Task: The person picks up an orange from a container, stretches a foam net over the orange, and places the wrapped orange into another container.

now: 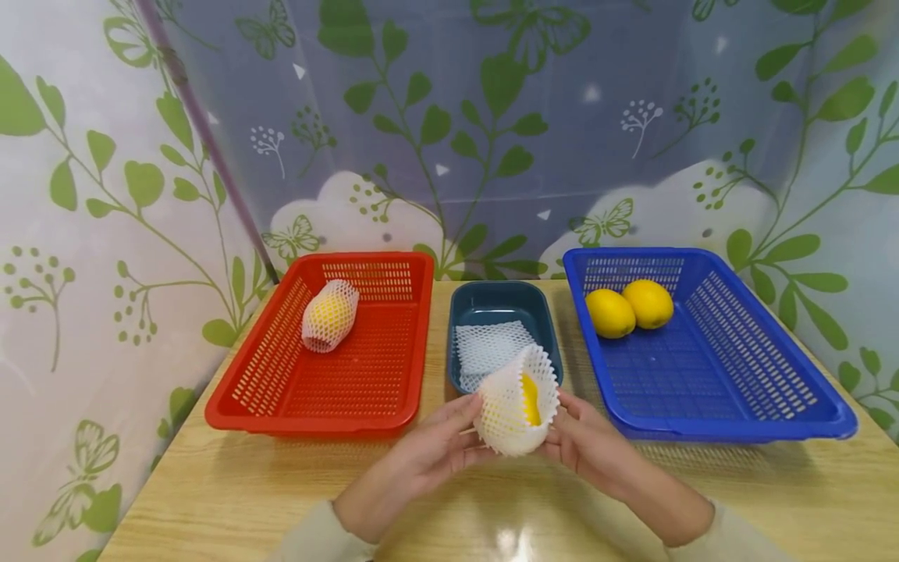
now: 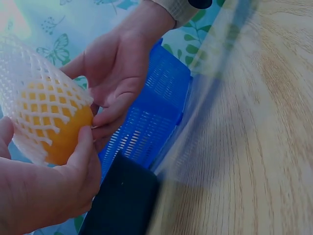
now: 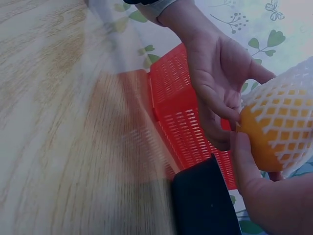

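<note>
Between both hands, over the near end of the dark teal tray [image 1: 460, 343], is a yellow fruit [image 1: 530, 400] in a white foam net sleeve [image 1: 500, 406]. The sleeve's mouth gapes on the upper right and shows bare fruit. My left hand [image 1: 438, 443] holds the bundle from the left side, thumb on the net. My right hand [image 1: 584, 441] grips it from the right. In the left wrist view, fingertips of both hands meet at the bare lower end of the fruit [image 2: 73, 134]. A flattened foam net [image 1: 492, 347] lies in the tray.
To the left stands a red basket [image 1: 365, 382] with one netted yellow fruit [image 1: 332, 314] inside. A blue basket [image 1: 674, 382] on the right holds two bare yellow fruits [image 1: 648, 304] in its far left corner. Behind the wooden table [image 1: 232, 499] hangs a leaf-patterned curtain [image 1: 449, 156].
</note>
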`<action>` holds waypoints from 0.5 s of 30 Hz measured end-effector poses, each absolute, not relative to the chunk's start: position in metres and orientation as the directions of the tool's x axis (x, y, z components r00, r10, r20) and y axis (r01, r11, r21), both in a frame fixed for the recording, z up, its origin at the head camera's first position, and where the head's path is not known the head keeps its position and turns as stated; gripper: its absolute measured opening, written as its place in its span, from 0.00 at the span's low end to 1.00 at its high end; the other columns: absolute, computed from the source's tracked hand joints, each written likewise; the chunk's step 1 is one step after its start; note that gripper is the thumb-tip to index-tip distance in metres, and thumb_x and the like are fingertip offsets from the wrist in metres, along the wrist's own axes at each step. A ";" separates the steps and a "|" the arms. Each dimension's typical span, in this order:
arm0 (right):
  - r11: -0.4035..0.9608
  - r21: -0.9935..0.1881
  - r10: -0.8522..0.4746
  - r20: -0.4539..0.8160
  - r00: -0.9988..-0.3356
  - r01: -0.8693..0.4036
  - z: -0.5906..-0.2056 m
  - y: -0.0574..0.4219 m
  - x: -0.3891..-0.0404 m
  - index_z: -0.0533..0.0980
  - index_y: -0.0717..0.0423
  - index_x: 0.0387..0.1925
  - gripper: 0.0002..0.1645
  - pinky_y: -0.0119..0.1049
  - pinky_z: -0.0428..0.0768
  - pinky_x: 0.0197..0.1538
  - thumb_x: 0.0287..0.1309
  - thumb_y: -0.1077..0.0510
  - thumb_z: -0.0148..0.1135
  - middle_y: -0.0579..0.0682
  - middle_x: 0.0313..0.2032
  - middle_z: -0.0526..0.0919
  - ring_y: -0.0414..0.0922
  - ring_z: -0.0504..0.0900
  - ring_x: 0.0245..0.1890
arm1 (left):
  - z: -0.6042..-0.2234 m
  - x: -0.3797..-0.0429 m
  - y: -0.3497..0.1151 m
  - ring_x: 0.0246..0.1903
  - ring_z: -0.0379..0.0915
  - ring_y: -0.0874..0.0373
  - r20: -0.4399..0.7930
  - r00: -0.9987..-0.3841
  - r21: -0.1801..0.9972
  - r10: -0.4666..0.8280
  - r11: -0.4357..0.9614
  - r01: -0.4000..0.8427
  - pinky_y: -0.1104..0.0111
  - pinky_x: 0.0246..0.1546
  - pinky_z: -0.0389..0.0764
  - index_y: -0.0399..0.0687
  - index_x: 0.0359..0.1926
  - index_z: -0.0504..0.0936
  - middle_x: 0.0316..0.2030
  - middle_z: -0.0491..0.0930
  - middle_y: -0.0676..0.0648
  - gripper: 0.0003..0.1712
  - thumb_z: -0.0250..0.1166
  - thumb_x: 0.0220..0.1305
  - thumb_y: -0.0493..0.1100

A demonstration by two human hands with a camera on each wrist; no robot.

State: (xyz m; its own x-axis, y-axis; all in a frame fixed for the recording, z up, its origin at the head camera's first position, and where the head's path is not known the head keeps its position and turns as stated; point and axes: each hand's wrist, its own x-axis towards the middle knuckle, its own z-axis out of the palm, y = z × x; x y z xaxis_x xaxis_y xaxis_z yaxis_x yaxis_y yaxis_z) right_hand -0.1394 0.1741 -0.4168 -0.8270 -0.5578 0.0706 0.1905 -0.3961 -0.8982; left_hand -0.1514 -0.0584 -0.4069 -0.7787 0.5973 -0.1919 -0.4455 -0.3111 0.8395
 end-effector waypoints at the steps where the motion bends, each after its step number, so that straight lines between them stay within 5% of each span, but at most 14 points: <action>1: -0.401 -0.897 -0.552 0.073 -0.831 0.188 -0.416 0.174 -0.140 0.56 0.61 0.67 0.26 0.38 0.79 0.54 0.75 0.54 0.45 0.46 0.51 0.81 0.43 0.81 0.51 | -0.407 -0.151 -0.058 0.50 0.73 0.54 -0.185 -0.781 0.842 0.596 -0.314 -0.439 0.57 0.58 0.74 0.33 0.68 0.58 0.50 0.74 0.45 0.36 0.57 0.71 0.52; 8: -0.390 -0.896 -0.513 0.021 -0.858 0.211 -0.411 0.172 -0.141 0.65 0.53 0.59 0.15 0.39 0.80 0.52 0.74 0.59 0.44 0.46 0.49 0.83 0.44 0.83 0.48 | -0.405 -0.151 -0.057 0.46 0.74 0.57 -0.162 -0.798 0.843 0.580 -0.340 -0.418 0.63 0.53 0.78 0.35 0.64 0.59 0.47 0.73 0.47 0.32 0.59 0.70 0.49; 15: -0.391 -0.897 -0.511 0.026 -0.859 0.205 -0.413 0.174 -0.140 0.66 0.58 0.59 0.16 0.39 0.80 0.52 0.72 0.64 0.44 0.48 0.48 0.83 0.44 0.82 0.49 | -0.408 -0.153 -0.060 0.50 0.74 0.55 -0.170 -0.794 0.837 0.584 -0.341 -0.429 0.58 0.59 0.74 0.33 0.70 0.53 0.51 0.73 0.45 0.37 0.58 0.71 0.49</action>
